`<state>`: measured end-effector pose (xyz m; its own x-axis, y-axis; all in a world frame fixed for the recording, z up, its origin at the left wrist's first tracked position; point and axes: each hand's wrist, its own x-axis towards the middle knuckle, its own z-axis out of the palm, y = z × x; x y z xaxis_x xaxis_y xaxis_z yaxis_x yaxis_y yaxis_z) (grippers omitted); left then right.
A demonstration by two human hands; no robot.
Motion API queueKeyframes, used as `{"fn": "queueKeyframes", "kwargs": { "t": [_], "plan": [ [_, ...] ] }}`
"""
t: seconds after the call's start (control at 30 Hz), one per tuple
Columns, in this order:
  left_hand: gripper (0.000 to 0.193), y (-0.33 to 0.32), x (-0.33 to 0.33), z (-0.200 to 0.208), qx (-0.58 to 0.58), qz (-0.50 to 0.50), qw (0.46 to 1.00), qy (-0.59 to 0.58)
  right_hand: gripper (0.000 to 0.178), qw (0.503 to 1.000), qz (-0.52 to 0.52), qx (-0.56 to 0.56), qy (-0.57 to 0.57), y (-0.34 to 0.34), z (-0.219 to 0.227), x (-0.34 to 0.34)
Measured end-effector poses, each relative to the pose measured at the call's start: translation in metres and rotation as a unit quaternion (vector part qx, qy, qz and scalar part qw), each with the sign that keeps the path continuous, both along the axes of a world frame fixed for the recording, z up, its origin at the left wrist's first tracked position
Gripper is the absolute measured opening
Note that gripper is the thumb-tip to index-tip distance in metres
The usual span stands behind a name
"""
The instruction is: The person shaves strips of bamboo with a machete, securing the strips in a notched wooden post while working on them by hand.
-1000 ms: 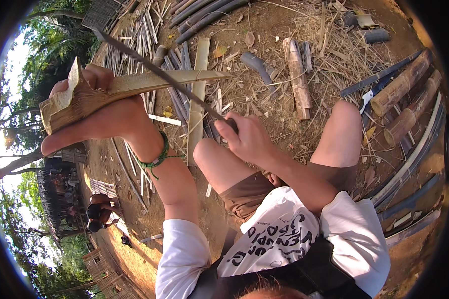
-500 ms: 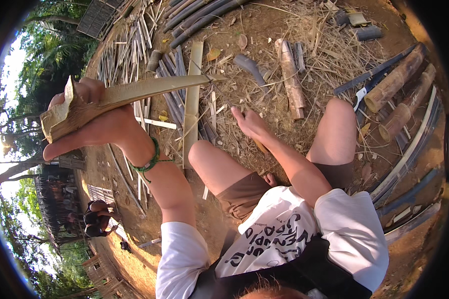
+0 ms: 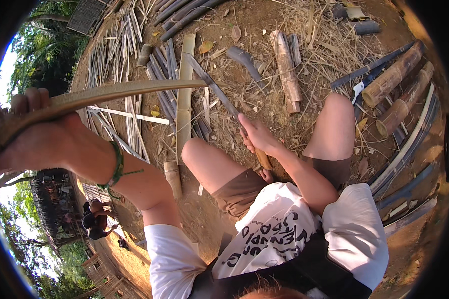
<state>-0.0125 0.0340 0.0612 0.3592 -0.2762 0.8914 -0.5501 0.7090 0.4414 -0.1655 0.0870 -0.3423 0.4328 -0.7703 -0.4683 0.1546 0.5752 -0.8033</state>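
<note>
At the far left, close to the camera, my left hand (image 3: pixel 60 144) is closed round the thick end of a long pale bamboo strip (image 3: pixel 129 87). The strip bows to the right and narrows to a thin tip. My right hand (image 3: pixel 258 135), in front of my knees, grips a knife with a long dark blade (image 3: pixel 218 92) and a wooden handle (image 3: pixel 262 158). Its blade slants up to the left and crosses the strip's tip; whether the two touch I cannot tell.
Behind the strip, a flat bamboo slat (image 3: pixel 183 107) lies on the ground. Split sticks (image 3: pixel 127 47) are heaped at the far left. A thick bamboo piece (image 3: pixel 287 74) lies among shavings, and bamboo logs (image 3: pixel 394 74) lie right of my knees. A person (image 3: pixel 96 219) bends down at the left.
My left hand has moved left and closer to the camera, carrying the strip. The knife blade has swung into plain sight across the strip's tip; only its handle was clearly visible before.
</note>
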Motion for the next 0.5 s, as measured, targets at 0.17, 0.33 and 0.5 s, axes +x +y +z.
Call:
{"fn": "queueKeyframes", "kwargs": {
  "t": [0.17, 0.33, 0.5],
  "plan": [
    [0.050, -0.044, 0.009, 0.007, -0.087, 0.036, 0.994, 0.064, 0.063, 0.932, -0.123, -0.318, 0.121, -0.008, 0.059, 0.038],
    [0.047, -0.059, 0.033, 0.013, -0.064, -0.001, 0.997, 0.036, 0.065, 0.905, -0.103, -0.353, 0.214, -0.032, 0.002, 0.047],
    [0.044, -0.070, 0.032, 0.024, -0.081, -0.079, 0.993, 0.043, 0.070, 0.941, 0.059, -0.030, 0.333, -0.063, -0.104, 0.018]
  ]
}}
